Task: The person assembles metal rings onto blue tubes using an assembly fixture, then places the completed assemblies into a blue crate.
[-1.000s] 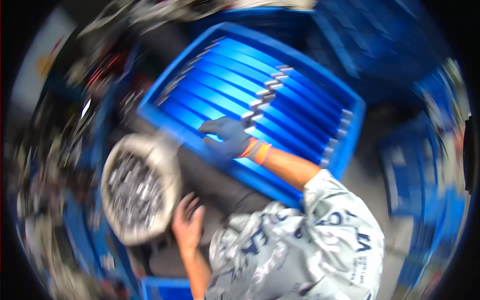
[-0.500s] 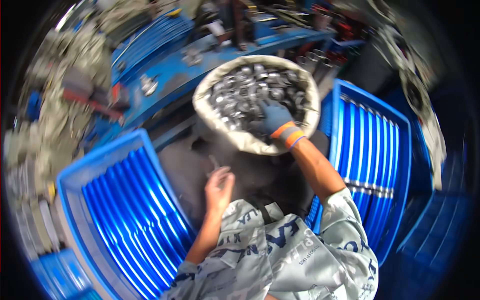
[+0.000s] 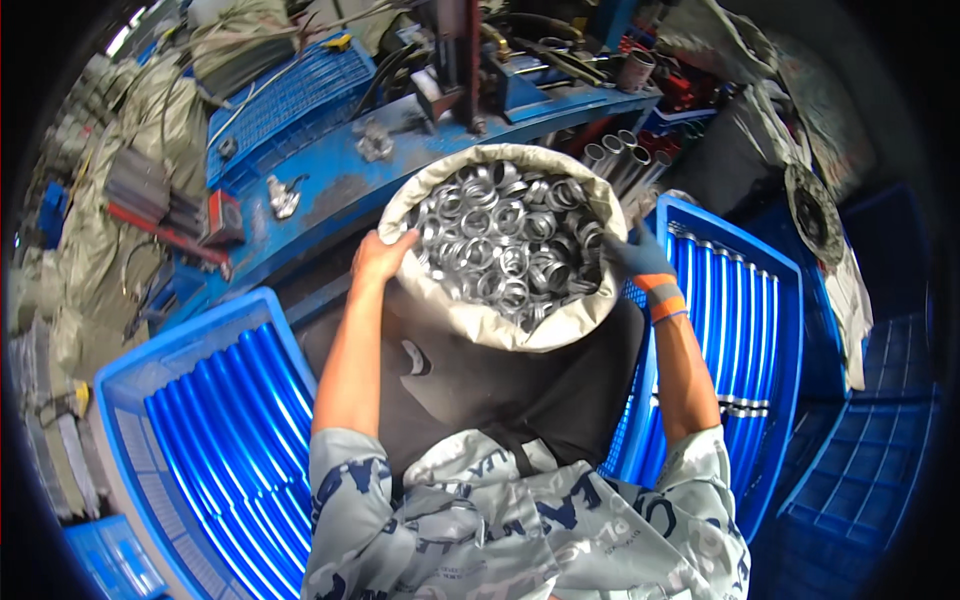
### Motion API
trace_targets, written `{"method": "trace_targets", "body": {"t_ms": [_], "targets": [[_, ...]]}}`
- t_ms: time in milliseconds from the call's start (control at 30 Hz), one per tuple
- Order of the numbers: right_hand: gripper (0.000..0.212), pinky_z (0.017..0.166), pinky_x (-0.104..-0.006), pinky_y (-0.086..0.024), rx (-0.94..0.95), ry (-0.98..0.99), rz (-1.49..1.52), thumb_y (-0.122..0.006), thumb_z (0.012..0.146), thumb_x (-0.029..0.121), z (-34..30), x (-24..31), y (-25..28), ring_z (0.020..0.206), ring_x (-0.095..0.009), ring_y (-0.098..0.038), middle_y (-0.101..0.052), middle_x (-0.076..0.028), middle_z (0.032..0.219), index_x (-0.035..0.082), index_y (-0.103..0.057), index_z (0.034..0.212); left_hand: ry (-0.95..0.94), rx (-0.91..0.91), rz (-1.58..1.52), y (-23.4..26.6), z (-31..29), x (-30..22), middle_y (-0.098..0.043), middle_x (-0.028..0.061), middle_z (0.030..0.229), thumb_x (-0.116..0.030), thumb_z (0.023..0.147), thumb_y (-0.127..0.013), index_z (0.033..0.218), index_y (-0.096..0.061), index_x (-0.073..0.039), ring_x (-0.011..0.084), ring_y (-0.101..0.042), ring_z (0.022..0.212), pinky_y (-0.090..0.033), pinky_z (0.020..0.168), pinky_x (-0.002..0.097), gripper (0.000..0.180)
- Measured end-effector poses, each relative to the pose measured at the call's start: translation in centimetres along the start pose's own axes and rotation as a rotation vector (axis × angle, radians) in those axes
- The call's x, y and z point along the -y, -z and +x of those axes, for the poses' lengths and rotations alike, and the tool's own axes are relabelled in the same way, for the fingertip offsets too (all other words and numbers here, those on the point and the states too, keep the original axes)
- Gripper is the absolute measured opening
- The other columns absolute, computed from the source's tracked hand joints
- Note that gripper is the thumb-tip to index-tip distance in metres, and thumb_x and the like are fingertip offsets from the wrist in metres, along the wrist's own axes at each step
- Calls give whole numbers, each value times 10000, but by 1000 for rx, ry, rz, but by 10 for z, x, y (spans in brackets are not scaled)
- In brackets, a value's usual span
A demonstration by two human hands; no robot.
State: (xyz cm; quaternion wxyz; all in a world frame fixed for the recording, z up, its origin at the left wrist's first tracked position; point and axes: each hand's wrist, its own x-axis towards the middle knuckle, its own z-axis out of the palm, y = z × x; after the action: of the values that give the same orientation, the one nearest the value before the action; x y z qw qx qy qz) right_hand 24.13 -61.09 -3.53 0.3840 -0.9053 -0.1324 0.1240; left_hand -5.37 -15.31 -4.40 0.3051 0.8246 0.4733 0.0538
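Note:
A large pale sack [image 3: 520, 328] stands open in front of me, full of several shiny metal rings [image 3: 505, 240]. My bare left hand [image 3: 380, 255] grips the rolled rim of the sack on its left side. My right hand [image 3: 632, 252], in a dark glove with an orange cuff, holds the rim on the right side. Both forearms reach up from my patterned grey shirt at the bottom.
A blue ribbed plastic tray [image 3: 215, 440] lies at my lower left, another blue ribbed tray [image 3: 745, 330] at my right with a few rings in it. Beyond the sack runs a blue workbench [image 3: 340, 195] with tools and metal tubes [image 3: 615, 150]. Blue crates [image 3: 860, 470] stand at far right.
Both hands have moved onto the sack's rim: the left came up from below it, the gloved right left the rings inside. The view has shifted so the sack sits central.

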Motion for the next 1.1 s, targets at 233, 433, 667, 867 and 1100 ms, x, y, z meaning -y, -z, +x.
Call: {"method": "trace_targets", "body": {"t_ms": [233,433,667,867,1100], "targets": [[408,915,-374,-613,-115,-74,498,-779,1060,253,22,-92,17,1012,-191,-774,-852,-126,1158,-61,-792,1320,-384,260,-834,-31,-44,-136,-859,88,1067,-237,1027,-817,1299,-833,27,171,-769,964,-585,921,356,380],[475,852,-390,-607,-15,141,735,-843,991,329,0,71,-32,955,-224,-799,-864,-159,1057,-70,-820,1247,87,213,-1240,47,15,6,-799,185,1384,-210,1069,-758,1441,-733,67,307,-780,1249,-586,1122,441,464],[628,999,-449,-616,-83,-31,547,-772,1047,460,-40,6,-46,1089,-319,-811,-855,-190,1230,-34,-765,1435,131,129,-1261,20,-8,59,-781,192,1352,-307,1073,-752,1444,-695,49,337,-771,1210,-603,1077,508,517],[629,742,-370,-622,88,-116,180,-921,951,549,-163,19,8,838,-189,-796,-862,-152,973,-47,-865,1145,189,110,-737,-35,-154,35,-831,209,1113,-432,924,-979,1277,-748,98,259,-792,895,-627,748,405,678],[418,752,-471,-637,-10,-108,605,-866,939,381,-177,28,-49,765,-272,-760,-774,-118,877,-20,-791,1033,77,295,-1510,4,-157,38,-837,119,1196,-215,1102,-807,1323,-760,-23,247,-823,1068,-651,899,385,296]]}}
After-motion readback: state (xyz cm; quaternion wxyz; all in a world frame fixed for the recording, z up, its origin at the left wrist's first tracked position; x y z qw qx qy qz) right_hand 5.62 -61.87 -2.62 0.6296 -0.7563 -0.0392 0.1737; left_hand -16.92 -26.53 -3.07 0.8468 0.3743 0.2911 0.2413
